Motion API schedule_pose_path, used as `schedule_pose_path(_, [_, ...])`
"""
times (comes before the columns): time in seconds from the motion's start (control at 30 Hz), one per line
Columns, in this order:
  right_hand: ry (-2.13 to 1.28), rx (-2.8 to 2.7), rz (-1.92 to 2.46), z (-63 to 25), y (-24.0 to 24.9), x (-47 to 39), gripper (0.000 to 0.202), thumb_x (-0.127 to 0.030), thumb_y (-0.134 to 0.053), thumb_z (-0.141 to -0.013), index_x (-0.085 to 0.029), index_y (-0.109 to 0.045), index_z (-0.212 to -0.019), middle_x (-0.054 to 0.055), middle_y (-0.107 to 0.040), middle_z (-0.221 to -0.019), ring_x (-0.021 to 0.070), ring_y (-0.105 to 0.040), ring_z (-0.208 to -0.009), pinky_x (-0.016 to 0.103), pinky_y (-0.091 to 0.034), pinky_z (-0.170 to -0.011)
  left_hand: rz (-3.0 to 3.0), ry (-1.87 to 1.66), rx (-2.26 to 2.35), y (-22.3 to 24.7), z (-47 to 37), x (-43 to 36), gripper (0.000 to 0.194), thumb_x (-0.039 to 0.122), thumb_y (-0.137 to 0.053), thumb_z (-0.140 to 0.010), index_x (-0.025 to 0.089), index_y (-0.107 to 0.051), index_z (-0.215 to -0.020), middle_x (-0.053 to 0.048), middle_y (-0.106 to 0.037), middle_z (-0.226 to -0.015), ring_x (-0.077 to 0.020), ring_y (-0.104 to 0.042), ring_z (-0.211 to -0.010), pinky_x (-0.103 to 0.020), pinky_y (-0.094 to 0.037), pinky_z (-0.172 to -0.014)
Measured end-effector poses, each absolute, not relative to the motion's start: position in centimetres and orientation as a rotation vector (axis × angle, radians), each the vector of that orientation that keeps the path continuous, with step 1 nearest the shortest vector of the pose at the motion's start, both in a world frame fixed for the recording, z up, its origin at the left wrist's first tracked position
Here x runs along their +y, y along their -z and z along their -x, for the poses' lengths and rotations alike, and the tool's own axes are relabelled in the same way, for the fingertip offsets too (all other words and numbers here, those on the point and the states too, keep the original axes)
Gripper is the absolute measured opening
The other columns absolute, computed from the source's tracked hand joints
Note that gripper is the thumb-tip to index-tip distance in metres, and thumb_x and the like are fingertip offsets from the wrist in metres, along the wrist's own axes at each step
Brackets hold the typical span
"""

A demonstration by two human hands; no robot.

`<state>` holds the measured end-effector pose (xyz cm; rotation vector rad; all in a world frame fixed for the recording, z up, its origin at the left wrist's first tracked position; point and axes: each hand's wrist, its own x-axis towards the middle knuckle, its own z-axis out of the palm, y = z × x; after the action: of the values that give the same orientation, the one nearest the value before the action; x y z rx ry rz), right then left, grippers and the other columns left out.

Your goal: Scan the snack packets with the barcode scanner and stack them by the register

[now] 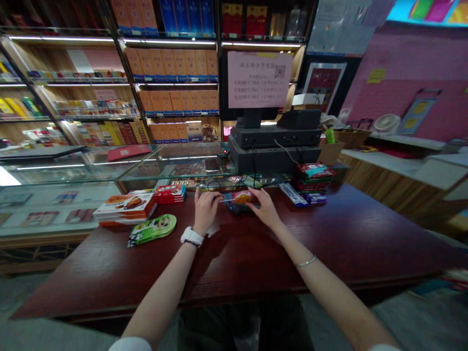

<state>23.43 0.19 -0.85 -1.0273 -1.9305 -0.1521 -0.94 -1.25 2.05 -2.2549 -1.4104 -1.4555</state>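
A wrapped lollipop [241, 197] with an orange and pink head is held level above the table between my two hands. My left hand [205, 209], with a white watch at the wrist, pinches it at the stick end. My right hand [266, 208] has thumb and fingers at the candy end. Just beneath lies a dark handheld scanner [237, 209], partly hidden by the lollipop and my hands. Left of my left hand lies a green panda package [153, 229], near red-and-white packets [170, 193].
Orange-and-white boxes [126, 207] are stacked on the table's left. Blue-and-white packets [293, 195] and a pile of red and green packs [314, 175] lie on the right. A glass counter [175, 163] and a register with a screen [274, 146] stand behind.
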Motion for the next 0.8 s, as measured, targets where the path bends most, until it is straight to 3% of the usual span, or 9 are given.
schedule_pose_path(0.33, [0.321, -2.001, 1.025, -23.0, 0.6, -0.5, 0.070, -0.040, -0.067, -0.085, -0.028, -0.037, -0.147, 0.011, -0.047, -0.145, 0.0297, -0.044, -0.134, 0.052, -0.030, -0.116, 2.387, 1.564, -1.689, -1.8, 0.5, -0.7, 0.015, 0.032, -0.055, -0.092, 0.023, -0.062, -0.101, -0.001, -0.073, -0.101, -0.0184, -0.067, -0.097, -0.055, -0.017, -0.119])
schedule_pose_path(0.53, [0.311, -1.955, 1.043, -23.4, 0.6, -0.2, 0.070, -0.043, -0.068, -0.084, -0.024, -0.040, -0.144, 0.014, -0.043, -0.147, 0.0306, -0.042, -0.135, 0.050, -0.033, -0.114, 2.389, 1.223, -1.472, -1.2, 0.3, -1.5, 0.061, 0.034, -0.066, -0.084, 0.022, -0.043, -0.139, -0.011, -0.052, -0.143, -0.0249, -0.046, -0.135, -0.051, -0.018, -0.121])
schedule_pose_path(0.63, [0.313, -1.961, 1.069, -23.7, 0.7, 0.0, 0.068, -0.044, -0.068, -0.083, -0.024, -0.043, -0.143, 0.014, -0.043, -0.145, 0.0313, -0.042, -0.135, 0.050, -0.033, -0.114, 2.389, 1.061, -1.437, -0.6, 0.2, -1.5, 0.064, 0.029, -0.064, -0.085, 0.024, -0.039, -0.144, -0.010, -0.045, -0.150, -0.0247, -0.042, -0.138, -0.050, -0.016, -0.123])
schedule_pose_path(0.8, [0.293, -1.984, 1.135, -24.0, 1.0, 0.4, 0.067, -0.046, -0.067, -0.083, -0.022, -0.046, -0.142, 0.014, -0.051, -0.137, 0.0310, -0.046, -0.130, 0.051, -0.030, -0.115, 2.388, 0.991, -1.429, -0.6, 0.4, -1.6, 0.059, 0.028, -0.061, -0.086, 0.026, -0.044, -0.143, -0.008, -0.051, -0.145, -0.0246, -0.049, -0.133, -0.051, -0.016, -0.123])
